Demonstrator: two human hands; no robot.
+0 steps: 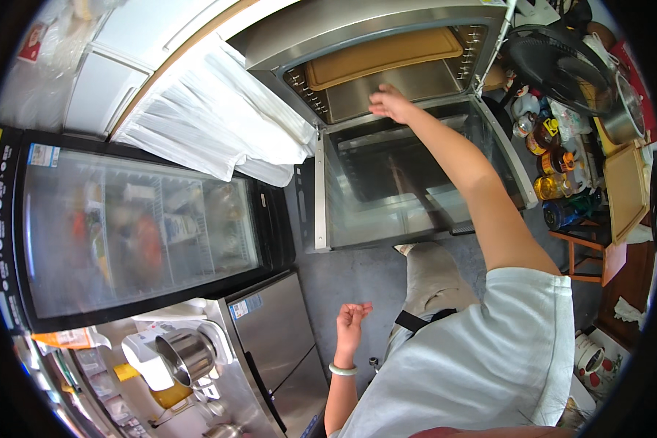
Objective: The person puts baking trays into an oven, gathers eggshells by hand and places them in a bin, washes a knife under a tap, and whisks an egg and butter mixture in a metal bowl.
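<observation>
A stainless steel oven stands in front of me with its glass door folded down. My right arm stretches over that door, and my right hand hovers at the mouth of the oven, fingers loosely bent and apart, with nothing in them. Inside, above the hand, a tan baking tray rests between the side racks. My left hand hangs low near my left leg, away from the oven. Its fingers are half curled and slightly apart, and I see nothing in them. A pale bangle circles that wrist.
To the left stands a glass-door fridge, with a white curtain beyond it. A steel mixing bowl sits at the lower left, beside a steel cabinet. Several bottles and a black fan crowd the right.
</observation>
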